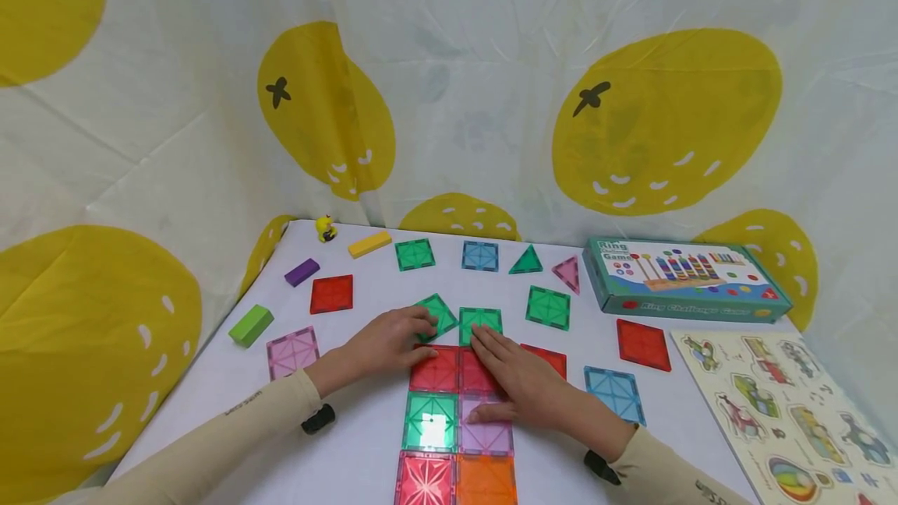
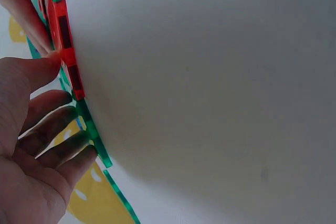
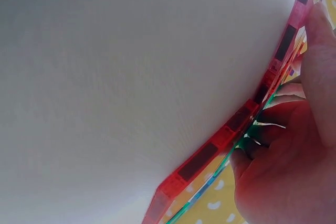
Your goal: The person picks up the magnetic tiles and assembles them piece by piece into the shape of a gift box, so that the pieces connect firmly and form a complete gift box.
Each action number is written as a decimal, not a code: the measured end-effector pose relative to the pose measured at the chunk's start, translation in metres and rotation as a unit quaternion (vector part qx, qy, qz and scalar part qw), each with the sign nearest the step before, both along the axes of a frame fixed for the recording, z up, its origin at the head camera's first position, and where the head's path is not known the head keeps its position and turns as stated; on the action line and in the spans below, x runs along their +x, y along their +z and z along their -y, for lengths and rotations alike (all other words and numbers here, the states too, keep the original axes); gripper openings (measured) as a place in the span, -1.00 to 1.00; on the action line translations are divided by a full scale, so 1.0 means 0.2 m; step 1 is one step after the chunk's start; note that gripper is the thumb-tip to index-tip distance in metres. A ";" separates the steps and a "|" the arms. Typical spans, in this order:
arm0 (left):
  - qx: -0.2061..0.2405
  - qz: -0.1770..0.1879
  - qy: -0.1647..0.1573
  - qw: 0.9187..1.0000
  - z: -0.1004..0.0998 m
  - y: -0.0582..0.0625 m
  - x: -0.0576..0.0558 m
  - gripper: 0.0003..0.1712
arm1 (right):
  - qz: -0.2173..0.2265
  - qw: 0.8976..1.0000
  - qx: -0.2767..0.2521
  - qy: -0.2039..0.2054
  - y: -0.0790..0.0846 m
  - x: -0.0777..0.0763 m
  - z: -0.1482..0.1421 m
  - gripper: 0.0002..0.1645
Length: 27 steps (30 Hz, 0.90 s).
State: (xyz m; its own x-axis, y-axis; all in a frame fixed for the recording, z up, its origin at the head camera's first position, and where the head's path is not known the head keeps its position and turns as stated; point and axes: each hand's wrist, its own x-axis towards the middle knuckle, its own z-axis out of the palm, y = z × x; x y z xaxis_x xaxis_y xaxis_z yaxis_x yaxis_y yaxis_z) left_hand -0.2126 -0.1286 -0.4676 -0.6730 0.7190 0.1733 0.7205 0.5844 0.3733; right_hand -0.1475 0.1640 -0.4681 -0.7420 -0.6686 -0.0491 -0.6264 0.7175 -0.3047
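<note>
Square see-through magnetic tiles lie in two columns in front of me, among them a red tile (image 1: 433, 371), a green tile (image 1: 415, 422), a purple tile (image 1: 487, 435) and an orange tile (image 1: 487, 478). My left hand (image 1: 389, 340) rests its fingers on a tilted green tile (image 1: 443, 316) beyond the left column. Its thumb touches the red tile's edge (image 2: 68, 56) in the left wrist view. Stretched across the right column, my right hand (image 1: 526, 380) has its fingertips at another green tile (image 1: 484, 316). Its palm partly hides a second red tile (image 1: 471, 371).
Loose tiles lie around, including a red tile (image 1: 332, 294), a pink tile (image 1: 292, 353), a green tile (image 1: 549, 308) and a blue tile (image 1: 614, 394). Wooden blocks (image 1: 251, 326) stand left. A game box (image 1: 691, 279) and a picture puzzle board (image 1: 789, 404) occupy the right.
</note>
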 end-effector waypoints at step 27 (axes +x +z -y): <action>-0.045 -0.022 -0.029 0.998 -0.03 -0.01 0.03 -0.45 | 0.005 1.000 -0.005 -0.005 0.00 0.00 0.00 0.37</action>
